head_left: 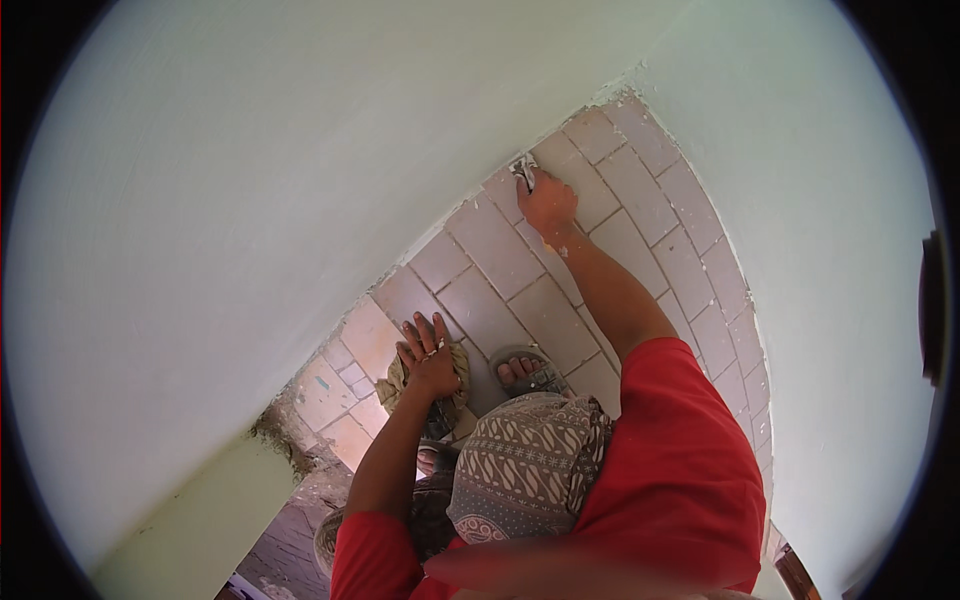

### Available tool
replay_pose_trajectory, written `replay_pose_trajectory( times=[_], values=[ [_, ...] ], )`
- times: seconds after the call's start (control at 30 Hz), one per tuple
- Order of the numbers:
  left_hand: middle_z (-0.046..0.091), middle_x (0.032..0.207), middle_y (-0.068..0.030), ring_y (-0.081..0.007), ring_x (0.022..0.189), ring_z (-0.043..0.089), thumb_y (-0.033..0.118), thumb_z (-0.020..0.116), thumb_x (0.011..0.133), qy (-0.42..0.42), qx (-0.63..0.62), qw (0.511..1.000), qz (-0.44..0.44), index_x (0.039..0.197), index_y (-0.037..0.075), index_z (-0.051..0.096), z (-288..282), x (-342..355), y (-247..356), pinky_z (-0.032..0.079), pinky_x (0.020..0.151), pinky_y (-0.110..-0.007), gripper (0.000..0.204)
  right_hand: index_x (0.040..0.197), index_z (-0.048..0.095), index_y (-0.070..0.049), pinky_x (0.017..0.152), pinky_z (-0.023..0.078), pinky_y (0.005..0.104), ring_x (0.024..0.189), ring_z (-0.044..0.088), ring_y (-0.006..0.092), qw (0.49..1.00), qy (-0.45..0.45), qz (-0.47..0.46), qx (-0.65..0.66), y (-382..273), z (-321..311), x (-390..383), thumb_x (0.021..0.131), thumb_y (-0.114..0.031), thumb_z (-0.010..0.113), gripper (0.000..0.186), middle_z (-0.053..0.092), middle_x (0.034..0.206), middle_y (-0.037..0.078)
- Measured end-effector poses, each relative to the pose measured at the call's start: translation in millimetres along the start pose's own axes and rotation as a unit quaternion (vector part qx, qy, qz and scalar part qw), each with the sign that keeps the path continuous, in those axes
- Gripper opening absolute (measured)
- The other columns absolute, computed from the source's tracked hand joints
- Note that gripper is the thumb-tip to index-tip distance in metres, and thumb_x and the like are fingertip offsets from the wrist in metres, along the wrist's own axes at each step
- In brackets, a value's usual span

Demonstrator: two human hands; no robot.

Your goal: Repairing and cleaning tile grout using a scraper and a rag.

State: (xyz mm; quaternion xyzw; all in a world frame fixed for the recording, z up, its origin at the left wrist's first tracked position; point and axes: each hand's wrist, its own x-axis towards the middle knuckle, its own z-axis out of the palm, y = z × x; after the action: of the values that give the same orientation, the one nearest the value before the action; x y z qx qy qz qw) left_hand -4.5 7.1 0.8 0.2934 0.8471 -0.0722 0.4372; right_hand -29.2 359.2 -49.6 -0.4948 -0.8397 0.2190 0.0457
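At the foot of the left wall, my right hand (548, 205) reaches far forward, its fingers closed round a small white-and-grey object (524, 170). That object touches the floor where the tiles meet the wall, and its kind is too small to make out. Nearer to me, my left hand (430, 365) lies flat with its fingers spread. Beneath it is a crumpled olive cloth (392, 388), partly hidden by the hand. Whitish specks show on my right wrist and on the left fingers.
Pale rectangular floor tiles (545, 310) narrow to a corner between the left wall (220, 200) and the right wall (840, 230). Paint specks dot the floor edges. My sandalled foot (525, 370) and patterned garment (530, 460) are close by. A wall end (270, 430) has broken plaster.
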Motion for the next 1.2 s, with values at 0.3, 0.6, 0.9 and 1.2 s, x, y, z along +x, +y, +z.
replay_pose_trajectory(
  times=[0.3,0.6,0.9,1.2],
  values=[
    [-0.025,0.164,-0.0305,-0.0567,0.149,-0.022,0.018,0.064,0.075,-0.034,0.006,0.999,-0.011,0.161,0.006,-0.015,-4.0,0.1,-0.3,-0.001,0.116,-0.075,0.118,0.110,0.073,-0.012,0.074,0.058,0.0533,0.081,0.072,0.0413,0.992,0.005,-0.124,-0.022,-9.0,17.7,-18.4,0.090,-0.040,0.068,0.034,0.074,0.088,0.019],
    [-0.023,0.164,-0.0308,-0.0567,0.149,-0.021,0.018,0.065,0.076,-0.027,0.011,1.000,-0.005,0.162,0.006,-0.013,-0.6,-1.1,6.2,0.000,0.115,-0.075,0.117,0.117,0.072,-0.014,0.078,0.057,0.0539,0.086,0.072,0.0435,0.997,-0.023,-0.078,-0.007,-6.2,12.2,-21.3,0.092,-0.041,0.065,0.038,0.075,0.093,0.019],
    [-0.011,0.169,-0.0226,-0.0488,0.155,0.002,0.017,0.077,0.071,0.031,-0.076,0.996,0.038,0.164,0.014,0.001,-6.6,-24.0,-12.5,0.018,0.117,-0.070,0.120,0.114,0.073,-0.008,0.075,0.056,0.0527,0.079,0.071,0.0427,0.978,-0.045,-0.200,-0.030,3.0,36.0,-78.0,0.093,-0.046,0.064,0.045,0.074,0.089,0.020],
    [0.074,0.111,-0.0192,-0.0331,0.103,0.072,0.029,0.078,0.078,-0.076,-0.171,0.981,-0.049,0.109,0.004,0.077,-37.2,-91.0,-68.1,0.056,0.089,-0.043,0.040,0.113,0.071,0.006,0.092,0.053,0.0475,0.105,0.066,0.0450,0.830,-0.219,-0.513,-0.006,12.3,3.2,-171.0,0.088,-0.040,0.074,0.053,0.067,0.114,0.031]
  ],
)
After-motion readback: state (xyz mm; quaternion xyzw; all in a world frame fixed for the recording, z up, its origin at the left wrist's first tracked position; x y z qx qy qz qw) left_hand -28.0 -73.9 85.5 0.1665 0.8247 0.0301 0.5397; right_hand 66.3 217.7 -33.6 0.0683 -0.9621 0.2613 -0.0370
